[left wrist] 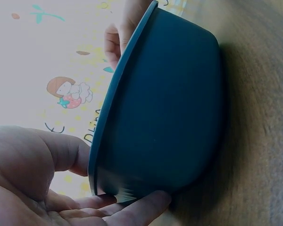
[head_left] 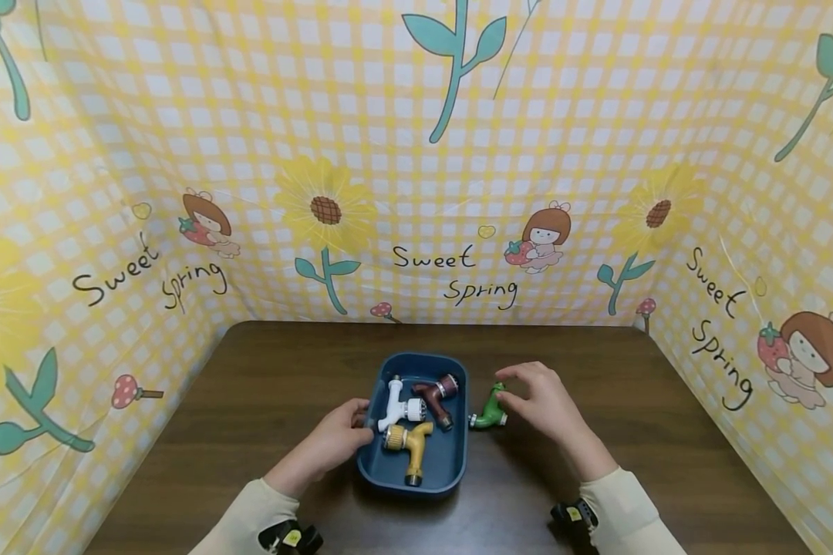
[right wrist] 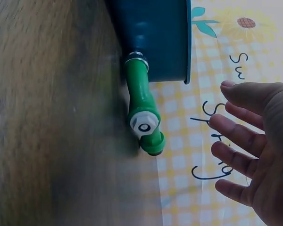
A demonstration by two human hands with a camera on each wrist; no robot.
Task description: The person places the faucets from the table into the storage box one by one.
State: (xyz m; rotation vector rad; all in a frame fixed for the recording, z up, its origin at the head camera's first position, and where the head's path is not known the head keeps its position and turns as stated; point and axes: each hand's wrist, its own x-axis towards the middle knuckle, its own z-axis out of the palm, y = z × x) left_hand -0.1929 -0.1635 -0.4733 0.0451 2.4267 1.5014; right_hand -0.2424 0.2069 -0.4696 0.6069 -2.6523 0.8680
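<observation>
A dark blue plastic tub (head_left: 437,482) stands on the table with three plastic taps inside. The white tap (head_left: 393,401) lies at its left, a maroon tap (head_left: 436,397) at its right, and a yellow tap (head_left: 414,447) nearer the front. My left hand (head_left: 333,439) holds the tub's left side, thumb at the rim and fingers along the outer wall (left wrist: 165,103). Just right of the tub, a green tap (head_left: 489,412) lies on the table, one end close to the tub wall. Over it hovers my right hand (head_left: 544,401), fingers spread and apart from the tap (right wrist: 141,99).
The brown wooden table (head_left: 271,370) extends around the tub. A yellow checked cloth (head_left: 430,185) with flowers and lettering hangs behind it and on both sides. Black straps with small devices (head_left: 291,536) sit at both wrists.
</observation>
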